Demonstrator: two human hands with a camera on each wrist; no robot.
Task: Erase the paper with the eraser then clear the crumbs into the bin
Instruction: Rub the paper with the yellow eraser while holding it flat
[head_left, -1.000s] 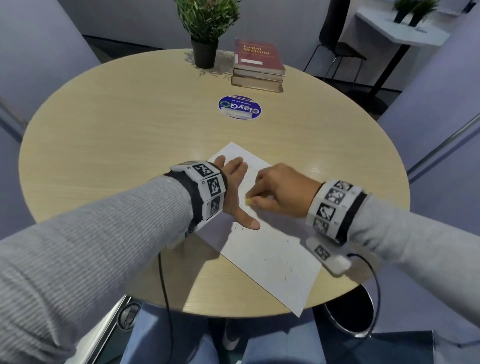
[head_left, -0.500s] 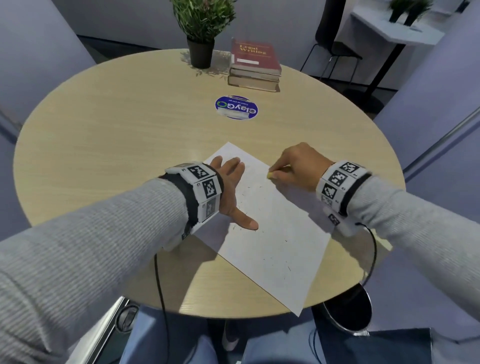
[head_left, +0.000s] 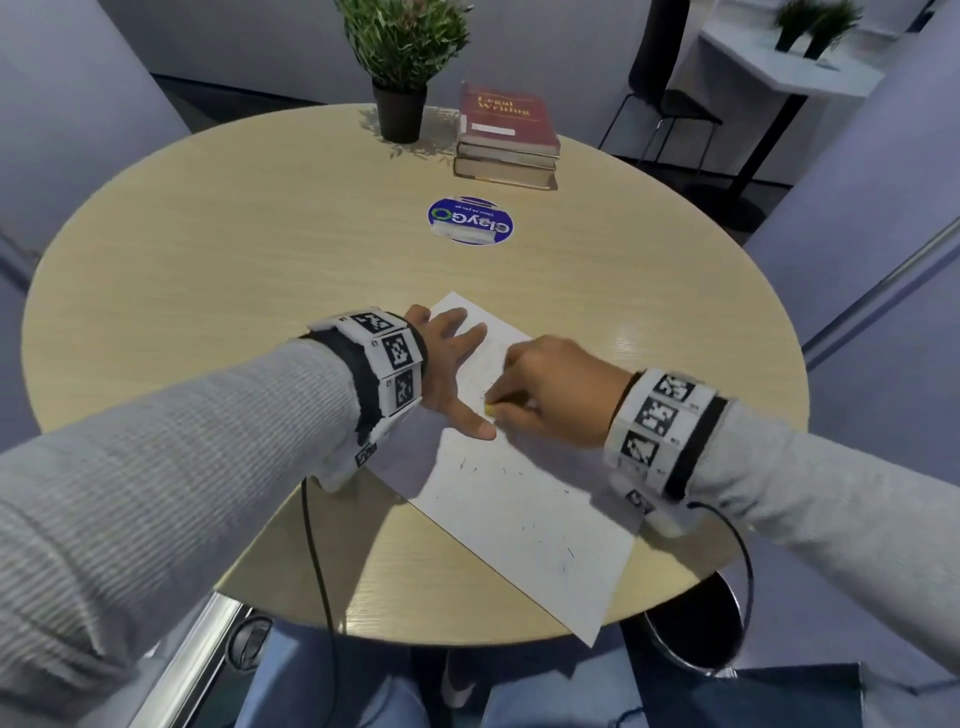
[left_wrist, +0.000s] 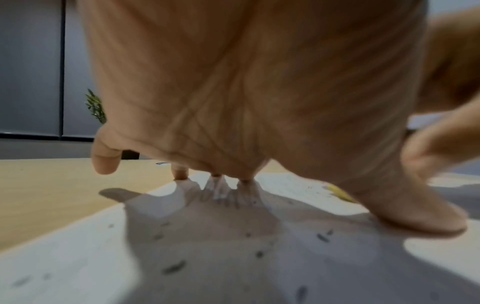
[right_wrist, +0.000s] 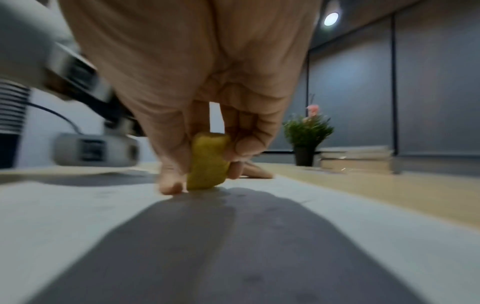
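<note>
The round bench (head_left: 208, 270) carries the paper (head_left: 519, 514), lying slantwise at its near edge. The left hand (head_left: 452, 364) presses flat on it, fingers spread. The right hand (head_left: 556, 389) pinches the yellow eraser (right_wrist: 207, 160) against the sheet, amid dark crumbs (left_wrist: 172, 267).

right hand (head_left: 561, 389) pinching eraser (head_left: 489, 411), paper (head_left: 519, 499)

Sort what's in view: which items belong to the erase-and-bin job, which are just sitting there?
In the job:
- paper, pinned by the left hand
- yellow eraser, pinched by the right hand
- dark crumbs on the sheet
- bin below the table's near edge

Lying about:
- potted plant
- stack of books
- round blue sticker
</note>
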